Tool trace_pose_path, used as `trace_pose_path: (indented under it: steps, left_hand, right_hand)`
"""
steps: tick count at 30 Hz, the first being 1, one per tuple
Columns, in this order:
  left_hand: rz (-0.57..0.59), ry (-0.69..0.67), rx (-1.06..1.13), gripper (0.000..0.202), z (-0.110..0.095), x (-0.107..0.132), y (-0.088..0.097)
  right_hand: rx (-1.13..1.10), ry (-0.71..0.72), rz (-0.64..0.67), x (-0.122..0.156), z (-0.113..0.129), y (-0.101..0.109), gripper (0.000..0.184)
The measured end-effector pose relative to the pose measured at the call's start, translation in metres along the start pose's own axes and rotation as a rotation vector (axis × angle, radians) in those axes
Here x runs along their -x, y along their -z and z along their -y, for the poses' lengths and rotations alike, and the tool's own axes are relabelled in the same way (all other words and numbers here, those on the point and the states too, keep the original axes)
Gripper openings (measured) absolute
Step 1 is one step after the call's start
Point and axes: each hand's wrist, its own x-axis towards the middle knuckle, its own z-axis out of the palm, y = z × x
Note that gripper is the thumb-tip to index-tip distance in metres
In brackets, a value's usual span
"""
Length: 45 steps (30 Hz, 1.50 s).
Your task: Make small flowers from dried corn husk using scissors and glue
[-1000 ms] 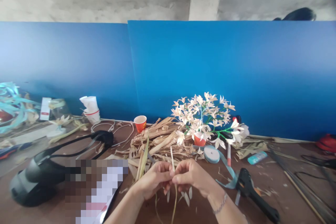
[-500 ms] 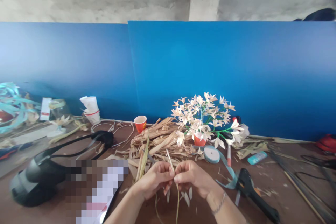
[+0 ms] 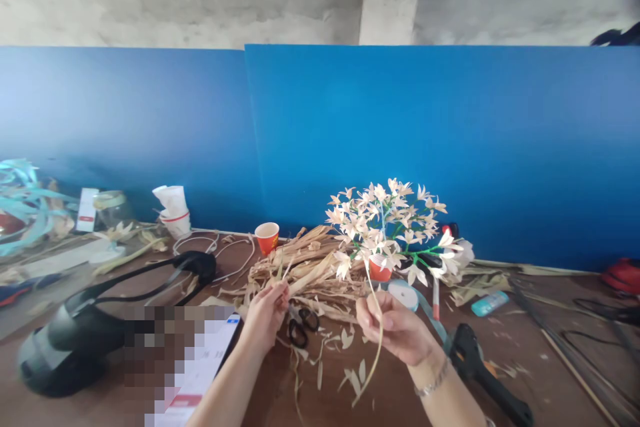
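My right hand [image 3: 393, 323] pinches a long, thin pale husk strip [image 3: 377, 340], which stands up above the fingers and curves down towards the table. My left hand [image 3: 269, 312] is closed at the near left edge of the dried corn husk pile [image 3: 320, 257]; a narrow pale husk piece [image 3: 287, 271] shows at its fingertips. Beside that hand lies a pair of scissors [image 3: 299, 332] with black handles, its blades mostly hidden. Small cut husk petals [image 3: 356, 380] lie on the table between my hands. Behind my right hand stands a bunch of husk flowers [image 3: 385, 220] on green stems.
A red paper cup [image 3: 267, 238] stands behind the pile. At right are a blue ribbon roll [image 3: 403, 295], a black glue gun [image 3: 483, 370] and a turquoise packet [image 3: 490, 303]. A black strapped device [image 3: 65, 347] and a phone [image 3: 205, 360] lie left. A blue partition [image 3: 400, 120] rises behind.
My hands have parted. The right moved right and up with the thin strip; the left moved left to the husk pile. The scissors' handles and more petals have come into view.
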Motion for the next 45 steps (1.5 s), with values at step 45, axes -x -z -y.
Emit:
trace_pose_path:
  steps: [45]
  left_hand:
    - [0.702,-0.091,-0.399,0.02,0.002,0.044,-0.025]
  right_hand:
    - [0.505,-0.094,-0.297,-0.018,-0.02,-0.027,0.016]
